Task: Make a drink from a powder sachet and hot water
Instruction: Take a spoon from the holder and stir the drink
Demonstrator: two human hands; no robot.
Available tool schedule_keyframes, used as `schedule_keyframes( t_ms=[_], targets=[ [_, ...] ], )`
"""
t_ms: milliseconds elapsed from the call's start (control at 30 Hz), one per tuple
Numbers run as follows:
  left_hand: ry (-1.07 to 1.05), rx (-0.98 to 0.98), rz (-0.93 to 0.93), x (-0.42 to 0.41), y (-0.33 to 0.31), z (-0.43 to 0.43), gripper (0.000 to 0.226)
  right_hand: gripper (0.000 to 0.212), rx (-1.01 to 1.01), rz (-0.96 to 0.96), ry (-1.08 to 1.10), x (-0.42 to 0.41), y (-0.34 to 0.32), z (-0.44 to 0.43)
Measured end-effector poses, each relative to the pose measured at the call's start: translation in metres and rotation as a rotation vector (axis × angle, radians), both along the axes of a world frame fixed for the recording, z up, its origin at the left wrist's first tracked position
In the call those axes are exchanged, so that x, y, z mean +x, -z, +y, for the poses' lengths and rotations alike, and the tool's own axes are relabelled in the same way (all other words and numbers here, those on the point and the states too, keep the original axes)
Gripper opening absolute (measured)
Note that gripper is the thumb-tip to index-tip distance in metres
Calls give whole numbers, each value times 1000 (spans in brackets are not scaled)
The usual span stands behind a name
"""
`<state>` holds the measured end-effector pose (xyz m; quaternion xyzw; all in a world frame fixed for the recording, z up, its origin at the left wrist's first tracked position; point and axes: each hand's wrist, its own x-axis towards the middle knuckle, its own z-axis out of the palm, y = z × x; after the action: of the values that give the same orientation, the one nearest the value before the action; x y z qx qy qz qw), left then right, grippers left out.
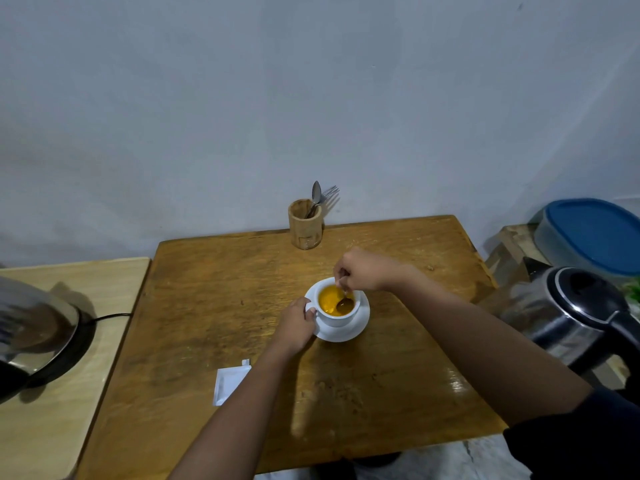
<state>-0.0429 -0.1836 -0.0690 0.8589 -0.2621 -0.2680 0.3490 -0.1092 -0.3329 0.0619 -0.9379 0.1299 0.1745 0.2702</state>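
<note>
Pinched in the right hand [362,270], the small metal spoon [344,300] slants down-left, bowl submerged in orange liquid inside the white ceramic cup [337,306] at frame centre. The left hand [294,325] grips the cup's handle. The opened white sachet [230,381] lies lower left, long axis running towards the upper right; no legible print.

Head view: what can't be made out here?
- White torn sachet: print too small, part hidden by the left forearm.
- Steel kettle on the right: blurred, its base hidden by the right arm.
- Metal spoon handle: covered by the right hand.
- White cup's handle: wrapped by the left hand.
- Shiny object at left: blurred, cut off.
</note>
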Motion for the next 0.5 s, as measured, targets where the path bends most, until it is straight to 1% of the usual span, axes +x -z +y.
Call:
schedule_keyframes(
  t_ms=[233,433,500],
  targets=[
    [-36,10,42,-1,-4,0,32,19,236,-125,410,-4,17,-3],
    [-51,14,50,-2,-4,-1,32,19,336,-167,656,-2,30,-6],
    [-45,4,45,-2,-4,-1,31,24,396,-196,737,-2,37,-6]
  ],
)
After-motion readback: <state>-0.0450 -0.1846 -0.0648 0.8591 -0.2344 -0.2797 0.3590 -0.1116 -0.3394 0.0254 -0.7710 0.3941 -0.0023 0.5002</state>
